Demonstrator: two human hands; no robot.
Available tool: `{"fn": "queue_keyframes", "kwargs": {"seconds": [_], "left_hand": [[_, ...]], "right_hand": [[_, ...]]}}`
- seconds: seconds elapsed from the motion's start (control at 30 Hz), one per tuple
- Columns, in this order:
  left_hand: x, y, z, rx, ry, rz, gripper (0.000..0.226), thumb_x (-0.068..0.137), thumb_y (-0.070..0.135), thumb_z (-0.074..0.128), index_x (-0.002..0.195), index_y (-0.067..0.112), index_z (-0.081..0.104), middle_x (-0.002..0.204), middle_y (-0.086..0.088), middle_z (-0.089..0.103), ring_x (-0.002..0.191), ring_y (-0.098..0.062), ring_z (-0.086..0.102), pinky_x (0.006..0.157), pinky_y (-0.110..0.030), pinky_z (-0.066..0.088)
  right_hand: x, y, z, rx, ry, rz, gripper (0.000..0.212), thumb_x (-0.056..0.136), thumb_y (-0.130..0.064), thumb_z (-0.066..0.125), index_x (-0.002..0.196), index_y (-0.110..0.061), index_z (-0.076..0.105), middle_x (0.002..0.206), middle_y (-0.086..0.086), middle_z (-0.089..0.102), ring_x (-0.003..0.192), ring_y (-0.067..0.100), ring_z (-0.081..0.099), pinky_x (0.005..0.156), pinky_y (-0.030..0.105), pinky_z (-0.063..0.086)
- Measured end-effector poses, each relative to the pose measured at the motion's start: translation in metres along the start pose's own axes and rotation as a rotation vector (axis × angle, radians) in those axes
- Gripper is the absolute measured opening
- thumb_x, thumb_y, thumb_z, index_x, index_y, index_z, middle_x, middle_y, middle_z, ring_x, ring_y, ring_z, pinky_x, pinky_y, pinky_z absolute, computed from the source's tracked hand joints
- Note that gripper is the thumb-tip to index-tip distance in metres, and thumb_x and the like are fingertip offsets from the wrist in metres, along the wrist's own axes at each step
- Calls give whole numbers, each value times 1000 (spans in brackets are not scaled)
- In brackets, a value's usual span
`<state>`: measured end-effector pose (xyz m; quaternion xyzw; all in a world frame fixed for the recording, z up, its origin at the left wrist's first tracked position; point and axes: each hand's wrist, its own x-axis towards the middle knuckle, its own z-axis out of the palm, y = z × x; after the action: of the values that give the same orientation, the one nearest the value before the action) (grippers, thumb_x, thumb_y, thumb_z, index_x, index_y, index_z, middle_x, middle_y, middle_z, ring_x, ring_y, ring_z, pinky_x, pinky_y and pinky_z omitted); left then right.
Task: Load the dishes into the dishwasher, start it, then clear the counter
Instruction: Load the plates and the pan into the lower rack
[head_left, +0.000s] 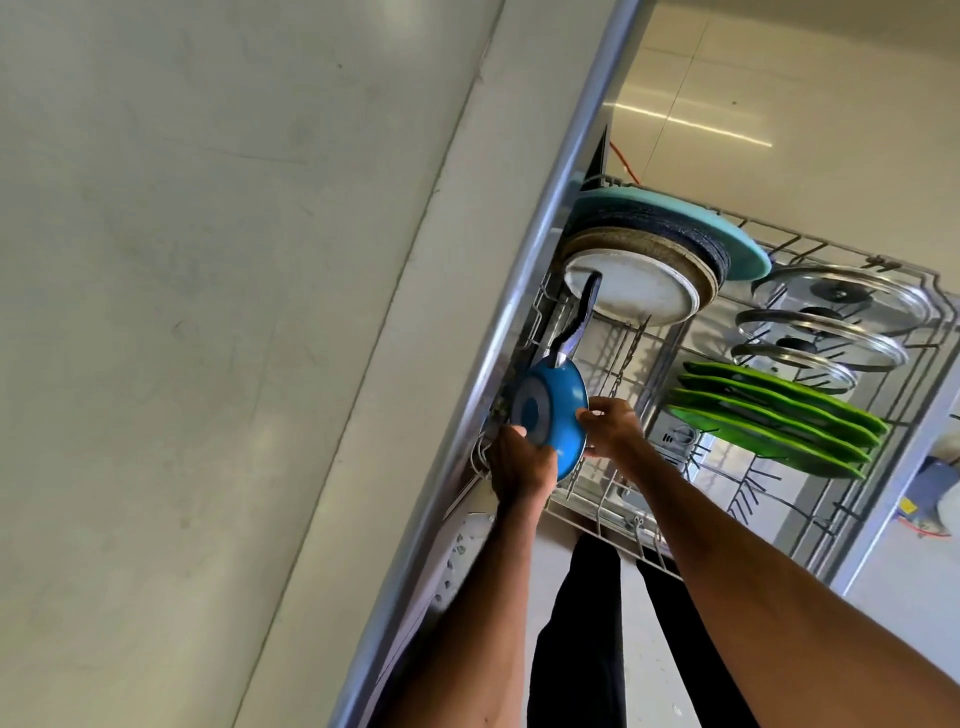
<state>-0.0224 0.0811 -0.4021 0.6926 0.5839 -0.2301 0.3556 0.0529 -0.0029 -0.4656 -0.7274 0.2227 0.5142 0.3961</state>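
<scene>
Left hand (519, 460) and right hand (612, 427) hold a blue pan (551, 410) on edge at the dishwasher rack (598, 524).
The fingers of both hands curl round the pan's rim, its base facing the camera, at the rack's left side. Its dark handle (583, 312) points away toward a white plate (641, 291). To the right stand green plates (769, 415), with glass lids (823, 332) beyond them.

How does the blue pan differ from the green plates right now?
The blue pan has a long dark handle; the green plates have none. The blue pan is held at its rim by the left hand and right hand; the green plates sit untouched. The blue pan is a single piece; the green plates are four in a row. Both are on edge at the rack.
</scene>
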Motion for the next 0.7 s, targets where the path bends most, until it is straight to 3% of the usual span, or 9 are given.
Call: {"fn": "queue_keyframes", "kwargs": {"seconds": [0.07, 0.23, 0.33, 0.4, 0.57, 0.7], "left_hand": [[0, 5, 4, 13, -19, 4, 48, 81, 10, 60, 128, 4, 59, 129, -16, 62, 122, -33, 55, 96, -36, 45], [-1, 14, 9, 48, -88, 18, 43, 83, 10, 59, 126, 5, 56, 129, -16, 60, 119, -34, 56, 93, -37, 48], [-1, 19, 9, 99, -105, 58, 43, 85, 10, 57, 128, 6, 54, 132, -16, 58, 121, -34, 55, 94, -37, 46], [0, 22, 10, 134, -120, 82, 41, 85, 10, 56, 127, 7, 54, 130, -15, 59, 119, -34, 56, 91, -37, 46], [1, 29, 14, 169, -137, 116, 34, 88, 15, 59, 121, 7, 57, 124, -14, 62, 112, -31, 59, 84, -36, 48], [1, 30, 12, 170, -71, 97, 35, 91, 12, 60, 125, 6, 55, 126, -12, 60, 109, -25, 58, 68, -23, 37]], "right_hand": [[3, 2, -2, -2, 26, 0, 18, 96, -15, 63, 112, -12, 71, 96, 14, 72, 74, 27, 68, 78, 49, 62], [2, 0, -2, -73, 65, 15, 24, 95, -25, 69, 117, -16, 69, 102, 12, 73, 78, 27, 75, 65, 37, 62], [6, 7, -4, -129, 123, 15, 13, 90, -36, 73, 99, -28, 69, 94, 7, 75, 70, 21, 74, 67, 40, 63], [19, 20, -6, -156, 173, 31, 17, 83, -44, 77, 83, -33, 64, 92, 4, 75, 74, 22, 74, 70, 43, 63], [8, 11, -12, -99, 159, 52, 21, 81, -41, 82, 85, -24, 71, 73, 3, 75, 60, 18, 74, 66, 42, 64], [0, 7, -14, -98, 160, -5, 29, 76, -46, 84, 84, -22, 72, 72, 1, 75, 64, 15, 74, 65, 41, 64]]}}
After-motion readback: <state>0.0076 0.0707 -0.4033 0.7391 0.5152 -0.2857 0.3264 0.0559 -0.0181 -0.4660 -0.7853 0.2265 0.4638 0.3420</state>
